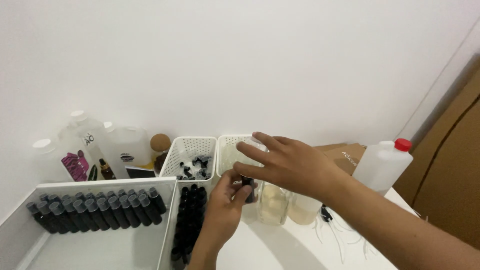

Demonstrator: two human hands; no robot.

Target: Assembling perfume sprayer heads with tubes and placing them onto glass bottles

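Observation:
My left hand (225, 205) grips a small dark bottle (248, 184) upright above the white table. My right hand (287, 162) reaches across from the right, fingers spread over the top of the bottle and over a clear item that I cannot make out. Just to the right of the bottle stands a clear glass jar (273, 204) with pale liquid. Below my left hand a narrow white basket (173, 220) holds several black bottles.
A large white tray (100, 240) at left holds a row of dark capped bottles (95, 207). Two perforated white baskets (192, 150) stand at the wall, one with black caps. Clear jugs (122, 145) sit back left, a red-capped jug (382, 165) right, cardboard (345, 152) behind.

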